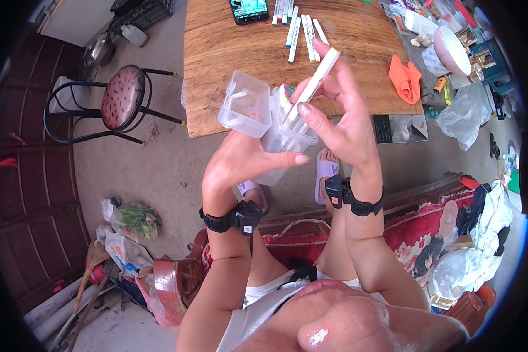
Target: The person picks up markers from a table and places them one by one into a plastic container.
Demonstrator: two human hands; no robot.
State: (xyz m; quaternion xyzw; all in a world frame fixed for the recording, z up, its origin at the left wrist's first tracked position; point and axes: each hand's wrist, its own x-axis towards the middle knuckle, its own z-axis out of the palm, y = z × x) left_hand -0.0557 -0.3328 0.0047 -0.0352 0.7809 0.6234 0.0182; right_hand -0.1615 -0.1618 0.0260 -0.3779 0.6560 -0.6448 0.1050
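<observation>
My left hand (242,158) is wrapped around a clear plastic case (275,169), with its hinged lid (245,105) swung back to the left. White markers stand inside the case, some with coloured ends showing. Between thumb and fingers of my right hand (339,105) is a white marker (314,83) with a yellowish upper end, tilted, its lower end at the case's opening. Beyond my hands, several loose white markers (294,39) lie on the wooden table (229,57).
A phone (249,9) lies at the table's far side, an orange cloth (405,81) near its right edge. A side surface at right holds a pink bowl (451,50) and clutter. A round-seated chair (122,97) stands left. Red bench seating (299,242) is under me.
</observation>
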